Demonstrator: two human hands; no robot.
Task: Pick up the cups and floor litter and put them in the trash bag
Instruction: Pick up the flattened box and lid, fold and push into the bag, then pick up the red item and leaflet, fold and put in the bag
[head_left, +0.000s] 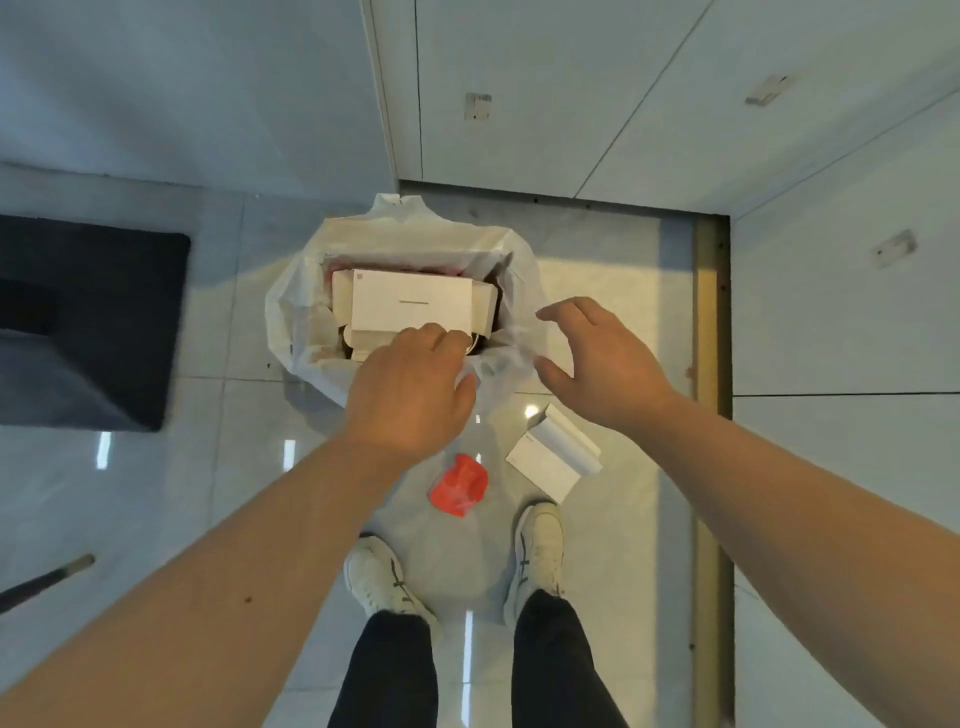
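Left hand: palm down over the near rim of the trash bag, fingers curled under; appears to pinch the thin plastic rim, though the fingertips are hidden, so the grip is not certain.
Right hand: open, fingers spread and slightly bent, hovering just right of the bag rim; holds nothing.
Trash bag: white, translucent, crinkled plastic; mouth wide open directly beyond both hands; stands on the floor.
Bag contents: a flat white box lies on top, nearly filling the opening; more pale cardboard beneath it, red showing at the far inner edge.
Red litter: crumpled, shiny red wrapper on the floor, nearer the body than the left hand, between the hands and the shoes.
White carton: folded white card piece on the floor, below the right hand, just right of the red litter, apart from it.
Shoes: white, on the floor nearest the body.
Floor: glossy pale tiles.
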